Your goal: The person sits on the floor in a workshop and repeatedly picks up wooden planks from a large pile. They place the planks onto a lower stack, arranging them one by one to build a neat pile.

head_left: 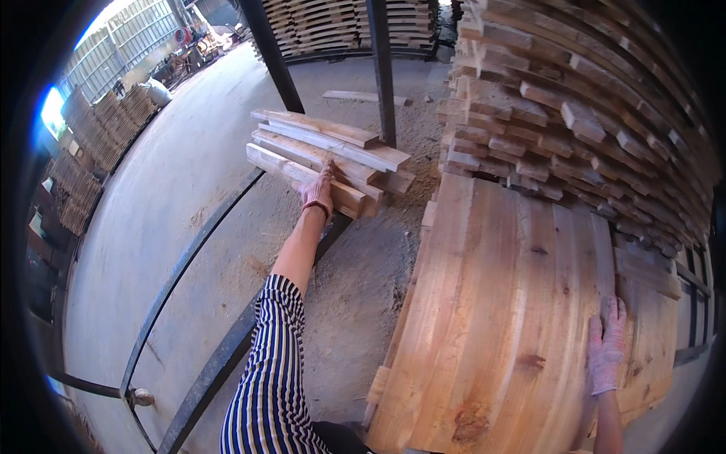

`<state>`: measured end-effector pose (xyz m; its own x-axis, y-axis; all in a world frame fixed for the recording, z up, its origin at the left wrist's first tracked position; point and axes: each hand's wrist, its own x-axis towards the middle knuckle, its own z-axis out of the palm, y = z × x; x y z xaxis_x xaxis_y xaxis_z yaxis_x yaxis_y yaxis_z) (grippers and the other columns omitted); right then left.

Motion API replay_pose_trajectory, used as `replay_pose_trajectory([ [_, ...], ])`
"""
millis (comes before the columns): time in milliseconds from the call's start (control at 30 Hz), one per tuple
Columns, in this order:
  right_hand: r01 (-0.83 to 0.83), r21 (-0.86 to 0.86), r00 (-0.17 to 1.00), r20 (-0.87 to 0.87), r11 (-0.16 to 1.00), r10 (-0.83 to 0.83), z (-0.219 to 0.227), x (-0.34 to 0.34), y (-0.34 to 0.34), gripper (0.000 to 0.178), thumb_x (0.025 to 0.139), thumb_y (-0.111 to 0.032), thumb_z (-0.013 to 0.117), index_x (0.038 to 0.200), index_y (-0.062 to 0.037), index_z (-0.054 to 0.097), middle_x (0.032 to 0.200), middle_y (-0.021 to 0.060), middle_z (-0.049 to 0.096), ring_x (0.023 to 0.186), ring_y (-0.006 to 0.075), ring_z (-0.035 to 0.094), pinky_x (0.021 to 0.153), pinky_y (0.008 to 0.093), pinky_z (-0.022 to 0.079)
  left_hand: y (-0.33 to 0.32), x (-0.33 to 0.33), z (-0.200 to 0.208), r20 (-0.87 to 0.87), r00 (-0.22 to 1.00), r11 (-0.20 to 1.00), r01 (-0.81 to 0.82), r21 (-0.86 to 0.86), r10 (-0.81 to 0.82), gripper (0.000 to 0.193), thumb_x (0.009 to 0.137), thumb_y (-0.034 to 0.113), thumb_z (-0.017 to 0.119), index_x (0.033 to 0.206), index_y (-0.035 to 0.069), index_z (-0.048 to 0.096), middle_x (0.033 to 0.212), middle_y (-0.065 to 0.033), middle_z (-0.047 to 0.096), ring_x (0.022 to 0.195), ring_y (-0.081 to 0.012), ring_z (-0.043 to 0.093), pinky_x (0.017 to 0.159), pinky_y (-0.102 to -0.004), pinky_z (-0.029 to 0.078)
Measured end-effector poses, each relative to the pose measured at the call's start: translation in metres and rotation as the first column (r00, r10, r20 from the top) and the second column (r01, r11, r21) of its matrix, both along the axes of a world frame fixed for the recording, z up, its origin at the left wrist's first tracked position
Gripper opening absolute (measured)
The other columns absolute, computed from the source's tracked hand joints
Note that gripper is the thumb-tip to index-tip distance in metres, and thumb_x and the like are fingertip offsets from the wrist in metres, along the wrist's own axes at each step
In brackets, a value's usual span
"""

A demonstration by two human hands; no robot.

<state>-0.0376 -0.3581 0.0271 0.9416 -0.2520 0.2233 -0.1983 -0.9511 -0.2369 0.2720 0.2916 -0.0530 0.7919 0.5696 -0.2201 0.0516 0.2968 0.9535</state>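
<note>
My left hand (318, 191), in a pinkish knitted glove, reaches out to a small stack of sawn wooden strips (330, 141). Its fingers close over the nearest strip (281, 162), though their undersides are hidden. On the right, my right hand (607, 349), also gloved, lies with fingers stretched out on the edge of a broad panel of wooden boards (499, 303). The boards lie side by side, with dark knots and a rough brown patch near the bottom.
A tall stack of boards (560, 113) rises behind the panel. Black metal bars (215, 356) run below my left arm, and upright posts (382, 72) stand beyond the strips. A loose strip (367, 97) lies on the dusty floor (166, 219). More wood stacks (113, 125) line the far left.
</note>
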Motion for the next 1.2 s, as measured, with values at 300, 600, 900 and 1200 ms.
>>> replay_pose_trajectory([
  [300, 0.002, -0.204, 0.999, 0.039, 0.979, 0.006, 0.013, 0.003, 0.011, 0.064, 0.098, -0.022, 0.065, 0.157, -0.0125, 0.043, 0.16, 0.0188, 0.04, 0.144, 0.036, 0.044, 0.118, 0.0426, 0.039, 0.007, 0.017, -0.006, -0.117, 0.984, 0.988, -0.143, -0.05, 0.137, 0.113, 0.069, 0.02, 0.095, 0.153, 0.005, 0.021, 0.141, -0.0221, 0.052, 0.125, -0.0361, 0.057, 0.098, -0.0506, 0.054],
  [600, -0.793, 0.089, 0.603, 0.264, 0.603, 0.753, 0.085, 0.105, 0.302, 0.077, 0.082, -0.012, 0.076, 0.153, -0.011, 0.048, 0.159, 0.0175, 0.043, 0.14, 0.034, 0.05, 0.108, 0.04, 0.05, 0.089, -0.099, 0.003, 0.157, 0.946, 0.959, 0.283, 0.023, -0.283, 0.038, 0.096, 0.032, 0.069, 0.119, 0.002, 0.068, 0.11, -0.0156, 0.067, 0.102, -0.0251, 0.068, 0.09, -0.0362, 0.058],
  [900, 0.181, 0.968, 0.18, -0.205, 0.172, 0.962, 0.115, 0.097, 0.487, 0.078, 0.088, -0.035, 0.082, 0.147, -0.0044, 0.041, 0.115, 0.011, 0.063, 0.101, 0.018, 0.065, 0.068, 0.0307, 0.06, -0.003, -0.265, 0.059, 0.209, 0.948, 0.791, 0.316, -0.523, -0.24, 0.095, 0.073, 0.069, 0.083, 0.134, 0.003, 0.048, 0.123, -0.0166, 0.058, 0.118, -0.0316, 0.06, 0.104, -0.0484, 0.054],
  [1200, -0.59, 0.649, 0.365, -0.316, 0.48, 0.876, 0.158, 0.011, 0.265, 0.118, 0.079, -0.059, 0.08, 0.164, -0.0048, 0.017, 0.138, 0.032, 0.056, 0.121, 0.0391, 0.063, 0.102, 0.0416, 0.051, -0.11, -0.254, 0.15, 0.408, 0.9, 0.782, 0.365, -0.505, -0.157, 0.086, 0.096, 0.076, 0.044, 0.146, 0.006, 0.045, 0.128, -0.0271, 0.061, 0.117, -0.0392, 0.062, 0.106, -0.0513, 0.05],
])
